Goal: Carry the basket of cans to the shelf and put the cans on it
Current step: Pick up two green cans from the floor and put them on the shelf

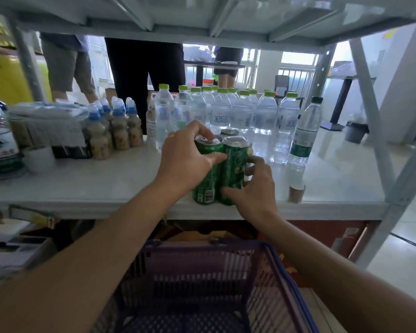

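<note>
Two green cans stand side by side near the front edge of the white shelf (106,186). My left hand (185,159) wraps the left green can (205,188) from the left, thumb across its front. My right hand (255,186) grips the right green can (233,164) from the right. A third can top (228,132) shows just behind them. The purple basket (202,258) sits below the shelf, in front of me; no cans are visible inside it.
Several clear water bottles with green caps (243,111) stand behind the cans. Small blue-capped drink bottles (115,131) and packaged goods lie at the left. A cardboard tube (297,193) rests at the right. An upper shelf (202,22) hangs overhead; people's legs (139,80) stand beyond.
</note>
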